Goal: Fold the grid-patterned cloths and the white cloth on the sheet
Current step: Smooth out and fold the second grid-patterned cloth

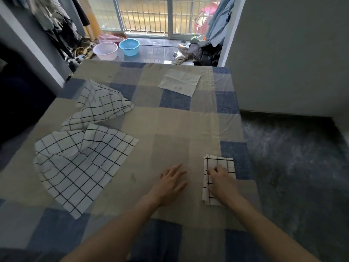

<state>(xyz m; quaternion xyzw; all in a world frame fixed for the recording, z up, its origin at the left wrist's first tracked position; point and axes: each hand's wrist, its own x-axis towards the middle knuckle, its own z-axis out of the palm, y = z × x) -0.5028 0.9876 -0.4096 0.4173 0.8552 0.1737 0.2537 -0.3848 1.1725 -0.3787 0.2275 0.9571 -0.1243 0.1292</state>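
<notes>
A blue and beige checked sheet (170, 121) covers the floor. A small folded grid-patterned cloth (219, 163) lies at the right, and my right hand (221, 183) rests on it with fingers curled on its surface. My left hand (172, 183) lies flat on the sheet just left of it, fingers spread, holding nothing. Two unfolded grid-patterned cloths lie at the left: a large rumpled one (79, 165) nearer me and another (100, 104) behind it. A white cloth (179, 82) lies flat at the far middle of the sheet.
A dark floor (294, 157) borders the sheet on the right, below a grey wall (292, 53). Beyond the sheet stand a pink basin (105, 51) and a blue basin (129, 46), with a heap of clothes (200, 52) by the barred window.
</notes>
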